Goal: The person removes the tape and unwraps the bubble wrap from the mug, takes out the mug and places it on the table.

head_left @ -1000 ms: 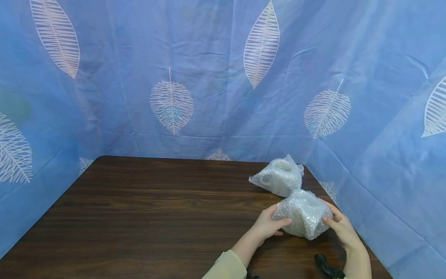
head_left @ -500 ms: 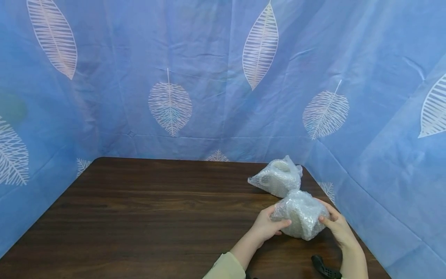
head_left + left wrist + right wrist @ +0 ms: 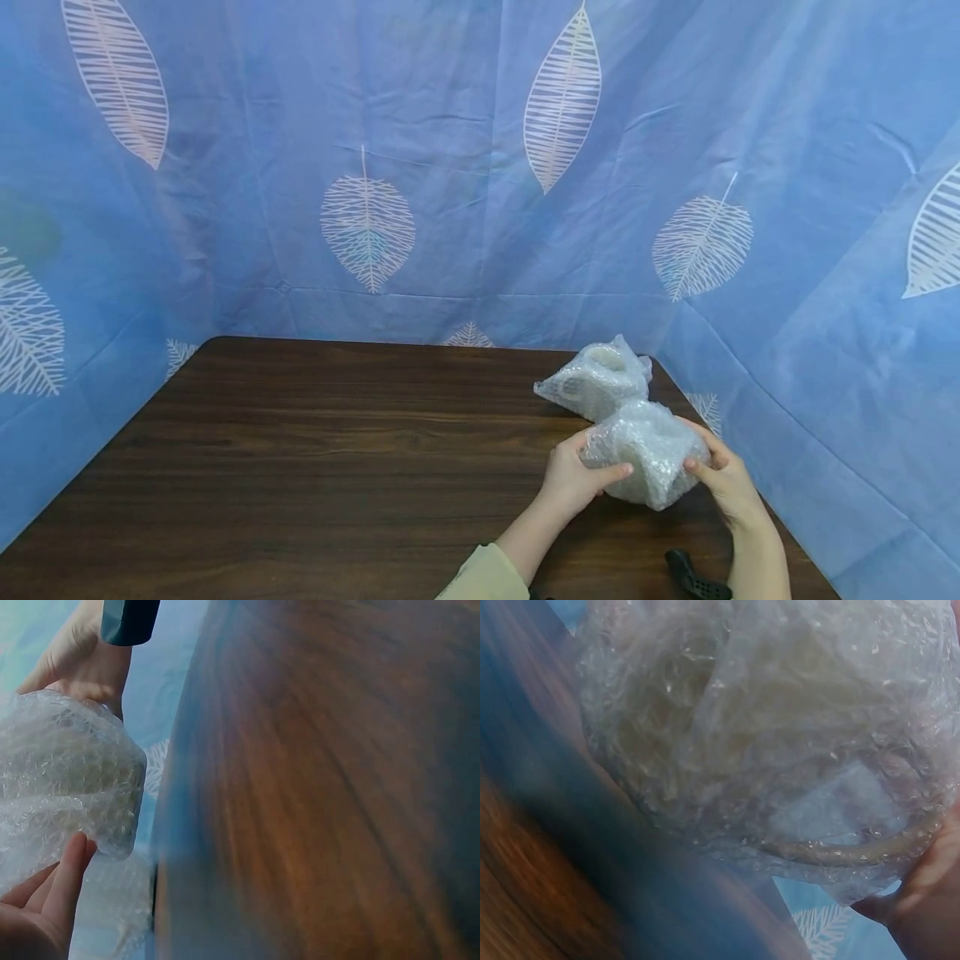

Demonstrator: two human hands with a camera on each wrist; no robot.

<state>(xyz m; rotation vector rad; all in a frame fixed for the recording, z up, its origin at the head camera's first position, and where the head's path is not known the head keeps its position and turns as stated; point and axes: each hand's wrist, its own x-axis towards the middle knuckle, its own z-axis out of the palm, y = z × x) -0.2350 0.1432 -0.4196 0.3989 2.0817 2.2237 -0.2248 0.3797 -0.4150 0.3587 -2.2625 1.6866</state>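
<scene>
Between both hands is the nearer bubble-wrapped package (image 3: 647,454), a bulky, clear-plastic bundle around something pale. My left hand (image 3: 576,479) holds its left side, thumb across the front; my right hand (image 3: 726,483) grips the opposite side. A curved, pale, rim-like band shows through the wrap (image 3: 780,727) in the right wrist view, but the contents cannot be made out. In the left wrist view, the fingers (image 3: 67,881) of the left hand touch the wrap. Whether the package is off the tabletop is unclear. Directly behind it stands a second bubble-wrapped package (image 3: 600,383) with a round, ring-like top.
Dark wood tabletop (image 3: 300,467) stretches to the left. Blue cloth (image 3: 450,167) printed with white leaves encloses the back and sides, close to the right hand. A black wrist device (image 3: 693,577) shows by the right forearm.
The held package has shifted slightly away from me and tilted a little, with both hands moving along. The rear package stays in place.
</scene>
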